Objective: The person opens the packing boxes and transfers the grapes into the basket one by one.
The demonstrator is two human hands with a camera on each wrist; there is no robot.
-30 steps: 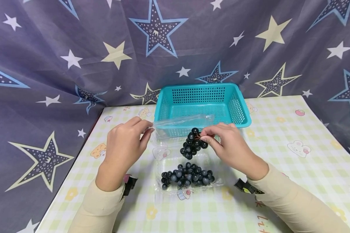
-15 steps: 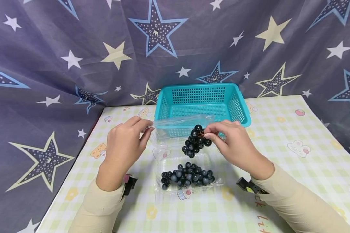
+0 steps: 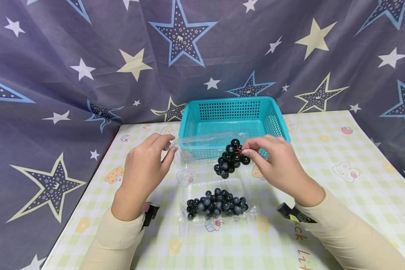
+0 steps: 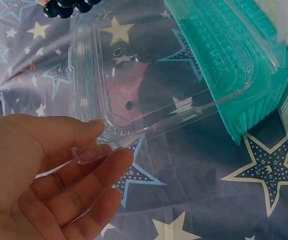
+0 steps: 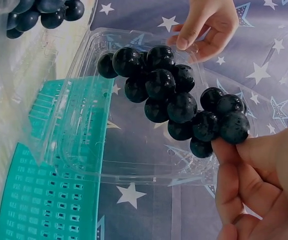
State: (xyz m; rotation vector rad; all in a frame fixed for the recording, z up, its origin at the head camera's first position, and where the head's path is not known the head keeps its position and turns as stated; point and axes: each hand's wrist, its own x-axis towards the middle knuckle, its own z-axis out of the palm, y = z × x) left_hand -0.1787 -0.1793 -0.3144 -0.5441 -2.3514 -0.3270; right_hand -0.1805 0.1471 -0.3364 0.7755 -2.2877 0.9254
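Observation:
My right hand [image 3: 280,161] pinches the brown stem of a small bunch of black grapes [image 3: 227,161], which hangs tilted in the air. Below it, a larger bunch of dark grapes [image 3: 217,202] lies in the bottom of a clear plastic clamshell container [image 3: 194,187]. The container's lid [image 4: 151,85] stands raised at the back, with round holes visible in the left wrist view. My left hand [image 3: 143,161] holds the lid's left corner between thumb and fingertips. In the right wrist view, the hanging grapes overlap the clear lid, and the fingers pinch at the stem end.
A turquoise perforated basket [image 3: 229,100] stands at the back of the table, just behind the raised lid. A checked, cartoon-printed cloth [image 3: 351,217] covers the table. A star-patterned curtain [image 3: 249,45] hangs behind and at the sides.
My right hand has moved right and slightly up, carrying the small grape bunch with it. My left hand stays at the lid's corner, its fingers shifting slightly. The larger bunch has not moved.

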